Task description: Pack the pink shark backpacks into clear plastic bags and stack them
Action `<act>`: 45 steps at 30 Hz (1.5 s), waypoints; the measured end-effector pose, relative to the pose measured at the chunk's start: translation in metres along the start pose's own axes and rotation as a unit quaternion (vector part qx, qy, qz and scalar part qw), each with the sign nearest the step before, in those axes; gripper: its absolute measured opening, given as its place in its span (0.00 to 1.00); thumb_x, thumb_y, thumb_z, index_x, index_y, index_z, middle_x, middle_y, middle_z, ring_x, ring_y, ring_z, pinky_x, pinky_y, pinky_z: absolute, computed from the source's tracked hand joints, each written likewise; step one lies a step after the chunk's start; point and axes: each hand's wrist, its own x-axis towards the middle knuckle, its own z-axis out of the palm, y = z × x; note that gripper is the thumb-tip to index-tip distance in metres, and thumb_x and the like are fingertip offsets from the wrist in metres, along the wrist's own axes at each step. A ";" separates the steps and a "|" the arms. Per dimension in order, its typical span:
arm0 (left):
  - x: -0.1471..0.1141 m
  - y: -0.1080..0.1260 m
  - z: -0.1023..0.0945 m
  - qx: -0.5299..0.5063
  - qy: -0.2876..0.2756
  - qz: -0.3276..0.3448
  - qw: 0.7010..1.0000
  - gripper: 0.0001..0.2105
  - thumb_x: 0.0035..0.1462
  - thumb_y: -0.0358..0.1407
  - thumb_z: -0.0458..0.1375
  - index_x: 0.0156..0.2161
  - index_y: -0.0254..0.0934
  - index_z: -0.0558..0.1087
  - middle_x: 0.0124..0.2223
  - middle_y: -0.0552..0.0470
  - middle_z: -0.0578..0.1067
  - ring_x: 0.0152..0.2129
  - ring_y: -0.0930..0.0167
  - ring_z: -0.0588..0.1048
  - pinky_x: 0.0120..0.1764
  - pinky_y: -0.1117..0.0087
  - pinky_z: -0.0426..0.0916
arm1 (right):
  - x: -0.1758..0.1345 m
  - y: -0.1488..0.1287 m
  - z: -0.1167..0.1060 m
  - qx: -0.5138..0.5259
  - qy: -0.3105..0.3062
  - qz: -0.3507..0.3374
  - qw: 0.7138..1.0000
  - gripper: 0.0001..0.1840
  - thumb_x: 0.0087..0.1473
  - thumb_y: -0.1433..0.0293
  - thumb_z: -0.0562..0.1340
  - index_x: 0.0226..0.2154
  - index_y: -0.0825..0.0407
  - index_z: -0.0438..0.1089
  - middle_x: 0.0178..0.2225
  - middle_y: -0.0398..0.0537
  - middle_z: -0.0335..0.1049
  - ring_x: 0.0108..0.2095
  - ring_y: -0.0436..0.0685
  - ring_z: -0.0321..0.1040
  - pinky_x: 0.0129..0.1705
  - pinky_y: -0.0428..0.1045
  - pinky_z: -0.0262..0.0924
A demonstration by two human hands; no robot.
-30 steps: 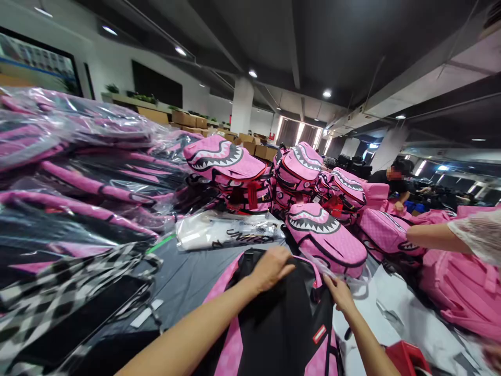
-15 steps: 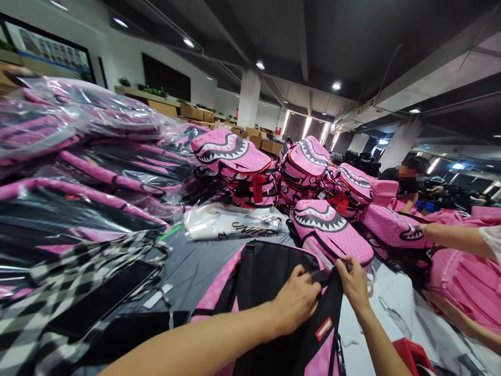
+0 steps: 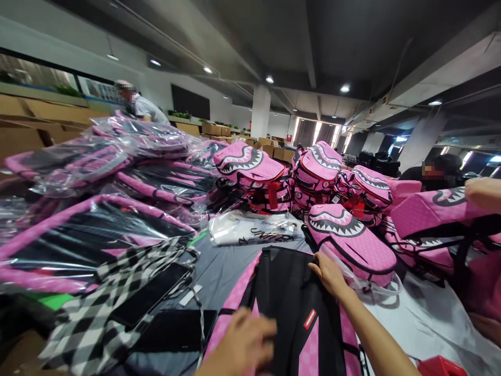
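A pink and black backpack [image 3: 287, 292] lies back-side up in front of me, its black straps flat and a small red label [image 3: 309, 319] on one of them. My right hand [image 3: 331, 274] grips its upper right edge, thumb on the black side; some fingers are hidden. Low over the backpack's left side is my left hand [image 3: 248, 339], smeared by motion, so its grip is unclear. Just beyond my right hand rests another pink backpack [image 3: 352, 243] with a shark-mouth print, partly on clear plastic.
Plastic-wrapped backpacks [image 3: 97, 230] are piled at left. A checkered cloth [image 3: 144, 271], a dark tablet-like slab [image 3: 176, 330] and a printed plastic bag [image 3: 254, 230] lie nearer. More shark-print backpacks [image 3: 250, 167] stand behind. A co-worker's arm [image 3: 483, 194] reaches in at right; another person [image 3: 144, 107] is behind.
My left hand has left the strap at the backpack's upper right and moved down and left. The strap now lies flat. My right hand shifted slightly left onto the edge. The view turned left.
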 end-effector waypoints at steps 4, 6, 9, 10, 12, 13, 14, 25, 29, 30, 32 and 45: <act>0.112 -0.040 -0.029 -0.026 0.073 -0.207 0.975 0.40 0.53 0.54 0.61 0.65 0.31 0.63 0.68 0.31 0.62 0.66 0.47 0.59 0.64 0.44 0.53 | -0.003 0.015 0.015 -0.091 0.059 -0.048 0.993 0.27 0.61 0.47 0.57 0.53 0.48 0.70 0.54 0.57 0.71 0.56 0.66 0.67 0.58 0.63 0.60; 0.155 -0.049 -0.027 -0.076 0.049 -0.212 0.973 0.38 0.50 0.50 0.65 0.61 0.29 0.68 0.63 0.30 0.69 0.61 0.47 0.67 0.61 0.48 0.60 | -0.006 0.022 0.022 -0.087 0.050 -0.067 0.993 0.25 0.61 0.52 0.57 0.56 0.46 0.68 0.57 0.54 0.70 0.59 0.65 0.66 0.63 0.64 0.56; 0.177 -0.049 -0.005 -0.106 0.053 -0.134 0.984 0.29 0.48 0.42 0.68 0.56 0.37 0.72 0.59 0.40 0.75 0.57 0.54 0.72 0.62 0.55 0.63 | -0.016 0.026 0.028 -0.030 0.066 -0.084 0.994 0.23 0.61 0.58 0.57 0.56 0.47 0.68 0.55 0.53 0.73 0.57 0.63 0.69 0.63 0.64 0.59; 0.174 -0.048 0.003 -0.104 0.072 -0.107 0.986 0.27 0.49 0.39 0.68 0.56 0.39 0.72 0.59 0.42 0.74 0.58 0.56 0.71 0.62 0.55 0.62 | -0.021 0.026 0.028 -0.010 0.087 -0.088 0.992 0.23 0.61 0.59 0.58 0.56 0.48 0.68 0.54 0.53 0.74 0.55 0.64 0.70 0.61 0.64 0.62; 0.160 -0.045 0.018 -0.094 0.114 -0.057 0.987 0.26 0.52 0.36 0.66 0.57 0.41 0.71 0.60 0.43 0.73 0.59 0.57 0.70 0.63 0.52 0.62 | -0.036 0.021 0.027 0.018 0.120 -0.101 0.987 0.20 0.60 0.61 0.58 0.53 0.49 0.70 0.51 0.54 0.75 0.54 0.64 0.71 0.58 0.64 0.66; 0.151 -0.044 0.024 -0.084 0.130 -0.035 0.987 0.25 0.53 0.35 0.66 0.57 0.41 0.70 0.60 0.42 0.73 0.58 0.56 0.70 0.62 0.50 0.63 | -0.045 0.018 0.025 0.022 0.126 -0.105 0.986 0.17 0.60 0.62 0.59 0.50 0.49 0.72 0.51 0.55 0.75 0.53 0.65 0.71 0.57 0.65 0.66; 0.142 -0.043 0.028 -0.073 0.139 -0.017 0.987 0.25 0.54 0.33 0.65 0.58 0.41 0.70 0.59 0.42 0.73 0.58 0.57 0.70 0.61 0.49 0.64 | -0.055 0.015 0.023 0.021 0.125 -0.104 0.986 0.15 0.60 0.62 0.59 0.47 0.48 0.73 0.51 0.55 0.75 0.54 0.65 0.71 0.57 0.66 0.65; 0.078 -0.029 0.047 0.090 0.062 0.125 0.986 0.22 0.60 0.27 0.59 0.59 0.36 0.65 0.54 0.40 0.74 0.55 0.58 0.72 0.58 0.55 0.69 | -0.136 0.010 0.002 -0.015 -0.021 -0.117 0.993 0.14 0.65 0.67 0.55 0.51 0.47 0.71 0.54 0.52 0.75 0.55 0.62 0.72 0.59 0.64 0.66; 0.072 -0.032 0.049 0.121 0.073 0.159 0.977 0.15 0.63 0.28 0.55 0.54 0.35 0.66 0.48 0.43 0.76 0.46 0.62 0.76 0.49 0.60 0.73 | -0.146 0.015 0.003 -0.007 -0.022 -0.123 0.992 0.14 0.65 0.69 0.56 0.51 0.46 0.70 0.54 0.52 0.75 0.54 0.62 0.73 0.57 0.62 0.69; 0.076 -0.034 0.049 0.124 0.070 0.160 0.977 0.14 0.64 0.27 0.54 0.53 0.35 0.67 0.46 0.43 0.76 0.44 0.63 0.76 0.48 0.61 0.73 | -0.142 0.019 0.004 -0.004 -0.021 -0.122 0.992 0.14 0.65 0.69 0.57 0.51 0.45 0.70 0.53 0.51 0.75 0.53 0.62 0.73 0.56 0.61 0.69; 0.095 -0.036 0.050 0.128 0.043 0.143 0.981 0.12 0.64 0.28 0.53 0.52 0.35 0.69 0.45 0.44 0.76 0.42 0.63 0.75 0.46 0.62 0.72 | -0.122 0.028 0.009 -0.002 -0.022 -0.108 0.994 0.14 0.64 0.68 0.56 0.51 0.46 0.70 0.50 0.51 0.77 0.50 0.61 0.75 0.53 0.59 0.71; 0.128 -0.008 0.064 0.150 0.054 -0.020 0.987 0.11 0.64 0.26 0.54 0.51 0.31 0.72 0.47 0.42 0.76 0.46 0.60 0.75 0.51 0.59 0.71 | -0.041 0.009 0.018 -0.145 -0.016 -0.081 0.986 0.11 0.65 0.67 0.55 0.39 0.50 0.72 0.37 0.53 0.76 0.40 0.62 0.73 0.46 0.56 0.64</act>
